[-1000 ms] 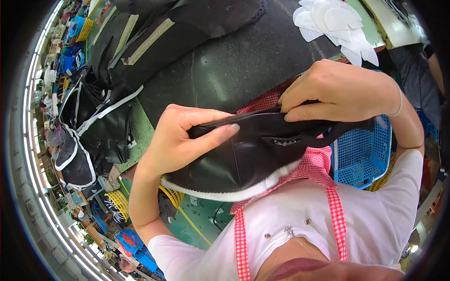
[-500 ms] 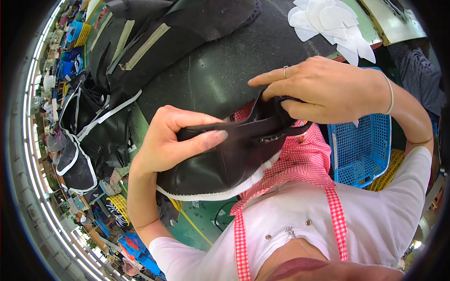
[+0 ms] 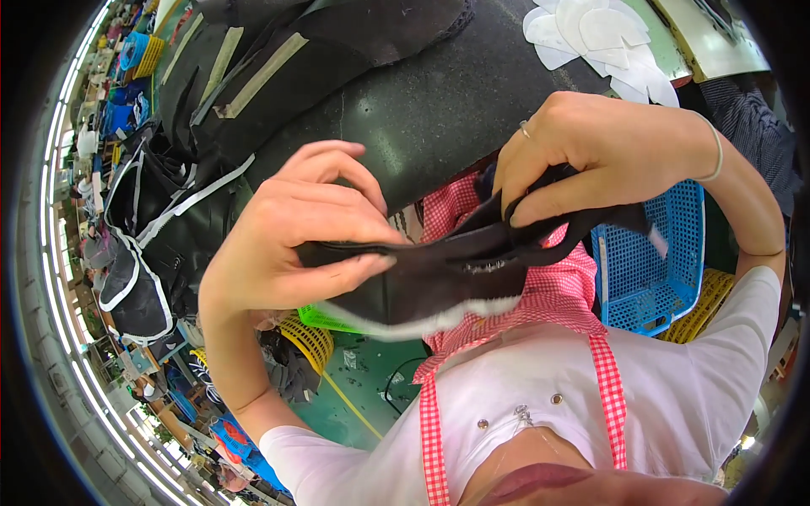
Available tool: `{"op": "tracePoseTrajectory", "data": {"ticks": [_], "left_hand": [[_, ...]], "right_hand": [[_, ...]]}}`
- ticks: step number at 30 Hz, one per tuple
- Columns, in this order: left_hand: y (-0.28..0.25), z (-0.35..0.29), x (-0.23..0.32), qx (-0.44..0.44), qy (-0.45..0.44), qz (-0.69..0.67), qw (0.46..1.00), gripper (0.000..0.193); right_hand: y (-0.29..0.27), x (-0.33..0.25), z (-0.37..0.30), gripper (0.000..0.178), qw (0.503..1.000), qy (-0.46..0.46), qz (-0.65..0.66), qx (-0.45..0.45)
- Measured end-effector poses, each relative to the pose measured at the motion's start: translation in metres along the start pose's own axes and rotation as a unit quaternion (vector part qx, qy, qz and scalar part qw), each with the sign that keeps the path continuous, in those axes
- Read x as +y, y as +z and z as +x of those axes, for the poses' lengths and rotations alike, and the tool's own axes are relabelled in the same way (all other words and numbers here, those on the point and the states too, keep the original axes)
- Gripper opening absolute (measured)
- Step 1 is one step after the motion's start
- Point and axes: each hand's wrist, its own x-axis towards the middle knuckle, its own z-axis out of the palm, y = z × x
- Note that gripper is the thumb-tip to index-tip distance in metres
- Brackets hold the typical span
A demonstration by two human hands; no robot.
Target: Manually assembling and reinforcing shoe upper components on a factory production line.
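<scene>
Holding white-edged black piece (image 3: 422, 282) before red checked apron (image 3: 558, 295), pinched at left end between thumb and fingers of left hand (image 3: 291, 229), clamped farther right by fingers of right hand (image 3: 595, 150)

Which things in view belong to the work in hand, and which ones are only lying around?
In use:
black piece, held by left hand and right hand

Apparently just lying around:
white cutouts
blue basket
black pile at left

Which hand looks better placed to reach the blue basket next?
Likely the right hand: the blue basket shows just below its wrist; the left hand is farther off, though both pinch the black piece.
</scene>
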Motion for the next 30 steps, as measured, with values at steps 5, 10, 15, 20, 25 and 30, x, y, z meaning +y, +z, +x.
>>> {"op": "tracePoseTrajectory", "data": {"ticks": [5, 10, 15, 20, 25, 30], "left_hand": [[0.022, 0.019, 0.018, 0.022, -0.073, 0.257, 0.963, 0.021], [0.033, 0.015, -0.002, 0.147, 0.015, 0.086, 0.985, 0.014], [0.036, 0.012, 0.001, 0.156, -0.084, 0.002, 0.984, 0.016], [0.032, 0.015, 0.001, 0.167, -0.013, 0.024, 0.986, 0.013], [0.037, 0.021, 0.011, 0.146, -0.111, 0.147, 0.972, 0.012], [0.032, 0.02, 0.009, 0.134, -0.031, 0.284, 0.949, 0.018]], "right_hand": [[-0.002, -0.003, -0.002, 0.022, 0.991, -0.035, -0.118, 0.057], [-0.005, 0.0, -0.003, 0.022, 0.992, -0.044, -0.096, 0.073], [-0.002, -0.002, -0.004, 0.022, 0.987, -0.061, -0.113, 0.096], [0.001, -0.007, -0.003, 0.021, 0.975, -0.101, -0.144, 0.138], [0.0, -0.01, -0.004, 0.024, 0.971, -0.081, -0.185, 0.127], [-0.018, 0.007, -0.006, 0.029, 0.999, 0.0, 0.043, 0.03]]}}
